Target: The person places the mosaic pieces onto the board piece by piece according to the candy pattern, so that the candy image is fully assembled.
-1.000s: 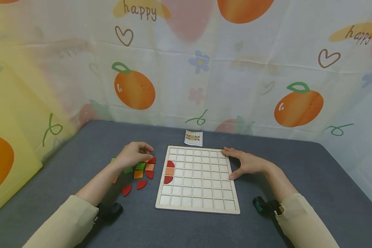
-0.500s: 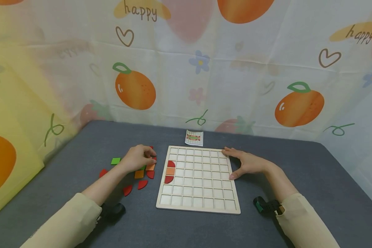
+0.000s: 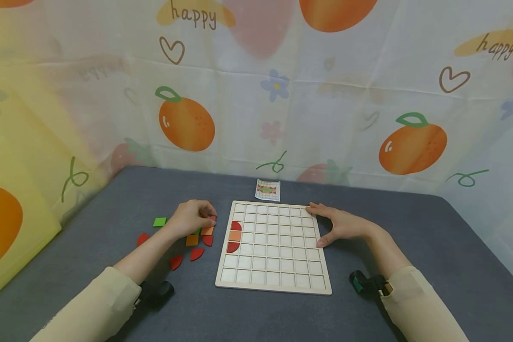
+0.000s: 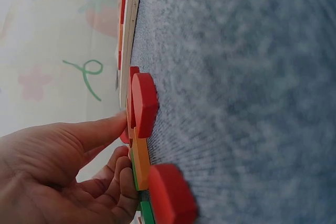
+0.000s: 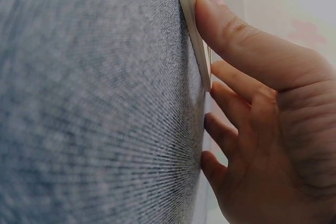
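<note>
My left hand (image 3: 191, 217) is over a cluster of small flat pieces left of the board. Its thumb and index finger pinch a red piece (image 3: 213, 218), partly hidden by the fingers. A peach square (image 3: 207, 231), an orange square (image 3: 192, 240) and a red quarter-circle piece (image 3: 207, 241) lie close below. The white gridded board (image 3: 273, 289) carries two red quarter-circle pieces with a peach square (image 3: 235, 235) between them in its left column. With fingers spread, my right hand (image 3: 344, 224) rests on the board's right edge, the thumb (image 5: 226, 22) touching the rim.
Behind the board lies a small card (image 3: 267, 190) printed with a candy-like grid pattern. A green square (image 3: 160, 222) and a red piece (image 3: 142, 238) lie farther left, with more red pieces (image 3: 196, 254) nearer me. A printed curtain (image 3: 256, 118) hangs behind the grey table (image 3: 256, 318).
My left hand has shifted slightly right, uncovering the green square and a red piece on the left. The right hand and the board have stayed in place.
</note>
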Available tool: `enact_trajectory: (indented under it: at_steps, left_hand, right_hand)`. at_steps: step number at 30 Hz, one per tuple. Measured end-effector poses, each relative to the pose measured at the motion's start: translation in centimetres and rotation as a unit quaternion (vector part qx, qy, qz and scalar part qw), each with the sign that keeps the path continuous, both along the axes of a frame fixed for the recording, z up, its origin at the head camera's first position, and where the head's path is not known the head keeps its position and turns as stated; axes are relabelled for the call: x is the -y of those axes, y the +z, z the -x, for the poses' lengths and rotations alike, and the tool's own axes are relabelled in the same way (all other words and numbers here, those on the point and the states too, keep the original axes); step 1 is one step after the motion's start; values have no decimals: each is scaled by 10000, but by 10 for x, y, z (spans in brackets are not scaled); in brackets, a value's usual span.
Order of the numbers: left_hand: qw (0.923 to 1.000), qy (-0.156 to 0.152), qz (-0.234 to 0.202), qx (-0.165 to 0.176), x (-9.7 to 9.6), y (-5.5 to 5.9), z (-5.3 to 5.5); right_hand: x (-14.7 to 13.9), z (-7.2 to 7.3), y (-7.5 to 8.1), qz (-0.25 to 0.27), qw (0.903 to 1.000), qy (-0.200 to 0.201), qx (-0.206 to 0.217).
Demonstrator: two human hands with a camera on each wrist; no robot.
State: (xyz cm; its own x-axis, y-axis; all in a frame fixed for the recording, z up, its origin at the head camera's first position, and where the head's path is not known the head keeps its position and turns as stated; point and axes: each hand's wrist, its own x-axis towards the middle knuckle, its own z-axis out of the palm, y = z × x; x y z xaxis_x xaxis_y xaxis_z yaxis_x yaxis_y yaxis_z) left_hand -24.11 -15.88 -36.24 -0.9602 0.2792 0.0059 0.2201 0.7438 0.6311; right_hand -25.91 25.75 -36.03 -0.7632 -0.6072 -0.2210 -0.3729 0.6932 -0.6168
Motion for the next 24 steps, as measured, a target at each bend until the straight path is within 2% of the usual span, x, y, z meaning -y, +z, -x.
enact_trajectory:
  at_steps: [10, 24]
  left_hand:
    - [9996, 3, -5, -273, -2, -1, 1]
    - [9991, 72, -94, -409, -5, 4, -1]
  right_hand:
    - [0, 1, -1, 27, 10000, -25, 40]
    - [0, -1, 1, -5, 10000, -40, 42]
